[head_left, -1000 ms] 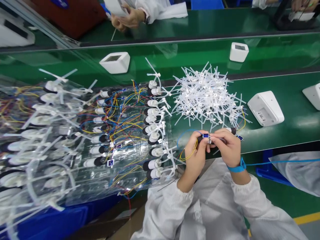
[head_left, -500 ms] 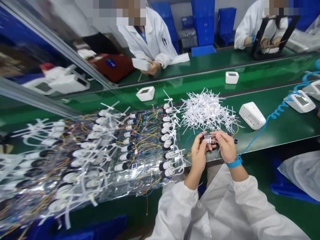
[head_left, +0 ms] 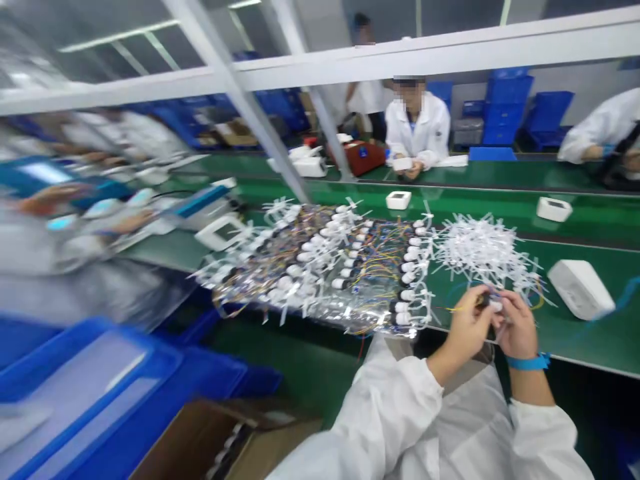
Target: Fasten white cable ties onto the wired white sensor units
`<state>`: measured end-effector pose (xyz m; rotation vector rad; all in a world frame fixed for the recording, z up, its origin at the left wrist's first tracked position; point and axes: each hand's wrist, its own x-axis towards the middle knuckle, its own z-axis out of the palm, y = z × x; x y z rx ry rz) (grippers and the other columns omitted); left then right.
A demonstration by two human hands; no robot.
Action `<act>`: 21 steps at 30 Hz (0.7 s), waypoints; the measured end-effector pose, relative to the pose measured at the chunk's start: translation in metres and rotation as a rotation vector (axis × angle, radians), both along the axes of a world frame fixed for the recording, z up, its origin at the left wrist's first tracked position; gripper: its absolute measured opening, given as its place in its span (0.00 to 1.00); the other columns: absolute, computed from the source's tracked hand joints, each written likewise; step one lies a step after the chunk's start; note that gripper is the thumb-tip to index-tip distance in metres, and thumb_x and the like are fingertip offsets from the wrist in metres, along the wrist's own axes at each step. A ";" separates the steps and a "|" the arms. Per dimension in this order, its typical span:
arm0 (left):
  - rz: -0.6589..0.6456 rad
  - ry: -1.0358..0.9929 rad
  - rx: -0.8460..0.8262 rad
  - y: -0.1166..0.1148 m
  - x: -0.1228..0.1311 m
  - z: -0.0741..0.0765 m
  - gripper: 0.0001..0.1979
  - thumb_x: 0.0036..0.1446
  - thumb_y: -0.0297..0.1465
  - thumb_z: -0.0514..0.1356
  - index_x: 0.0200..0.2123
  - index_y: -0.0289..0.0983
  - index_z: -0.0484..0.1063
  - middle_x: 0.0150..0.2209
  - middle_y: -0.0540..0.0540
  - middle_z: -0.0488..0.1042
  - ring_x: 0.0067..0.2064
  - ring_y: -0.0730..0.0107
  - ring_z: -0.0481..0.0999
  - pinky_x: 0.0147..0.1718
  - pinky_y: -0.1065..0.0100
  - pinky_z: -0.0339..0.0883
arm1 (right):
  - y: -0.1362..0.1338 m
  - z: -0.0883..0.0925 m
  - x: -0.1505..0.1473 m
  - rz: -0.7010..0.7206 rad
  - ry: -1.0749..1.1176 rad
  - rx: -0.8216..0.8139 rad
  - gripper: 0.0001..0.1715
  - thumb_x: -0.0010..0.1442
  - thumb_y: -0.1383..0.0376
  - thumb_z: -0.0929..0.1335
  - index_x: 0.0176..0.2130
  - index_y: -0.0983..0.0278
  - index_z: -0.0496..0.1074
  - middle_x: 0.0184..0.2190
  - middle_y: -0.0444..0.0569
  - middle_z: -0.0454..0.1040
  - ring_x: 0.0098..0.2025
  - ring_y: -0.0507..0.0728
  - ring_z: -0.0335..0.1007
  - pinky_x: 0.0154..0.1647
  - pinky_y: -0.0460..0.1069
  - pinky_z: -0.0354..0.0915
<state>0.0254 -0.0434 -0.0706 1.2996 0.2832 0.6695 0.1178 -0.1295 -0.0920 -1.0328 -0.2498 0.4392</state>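
Note:
Close together over the bench edge, my left hand (head_left: 469, 323) and my right hand (head_left: 519, 325) both pinch a small white-and-black motor (head_left: 495, 305) with thin wires. Fingers cover much of it, and motion blur hides detail. A yellow wire sticks out left of my left hand. A blue band circles my right wrist. Just beyond my hands lies a heap of thin white tube pieces (head_left: 477, 243). To the left, rows of similar white-and-black motors (head_left: 409, 277) with tubes and coloured wires rest on clear plastic.
A white device housing (head_left: 580, 288) stands on the green bench (head_left: 600, 340) at right. Two smaller white units (head_left: 399, 199) sit farther back. Blue crates (head_left: 95, 393) and a cardboard box (head_left: 200, 440) are low at left. Co-workers in white coats (head_left: 435, 130) stand across the bench.
My view has swung left and up, bringing in the crates, the box and people at left. Both hands still hold the motor, which now shows less between the fingers.

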 end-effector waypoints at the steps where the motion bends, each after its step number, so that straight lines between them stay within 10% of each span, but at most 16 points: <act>1: 0.012 0.012 0.023 -0.001 0.001 0.005 0.21 0.66 0.36 0.69 0.60 0.40 0.77 0.57 0.38 0.80 0.46 0.62 0.83 0.50 0.59 0.82 | -0.002 -0.003 0.004 -0.005 -0.018 0.008 0.21 0.51 0.54 0.84 0.41 0.60 0.83 0.31 0.45 0.82 0.20 0.49 0.68 0.19 0.44 0.63; 11: -0.211 -0.111 -0.595 -0.007 -0.023 0.045 0.37 0.48 0.34 0.81 0.61 0.37 0.76 0.58 0.38 0.81 0.32 0.76 0.82 0.39 0.67 0.81 | -0.014 0.002 -0.029 -0.243 -0.180 -0.039 0.14 0.59 0.57 0.80 0.42 0.60 0.81 0.41 0.50 0.84 0.37 0.58 0.81 0.42 0.56 0.77; 21: -0.245 -0.069 -0.654 -0.005 -0.077 0.071 0.35 0.61 0.38 0.76 0.68 0.36 0.74 0.38 0.47 0.81 0.40 0.69 0.83 0.56 0.58 0.80 | -0.034 0.039 -0.082 -0.156 -0.310 -0.308 0.20 0.66 0.53 0.76 0.53 0.59 0.85 0.51 0.57 0.87 0.51 0.69 0.85 0.54 0.64 0.80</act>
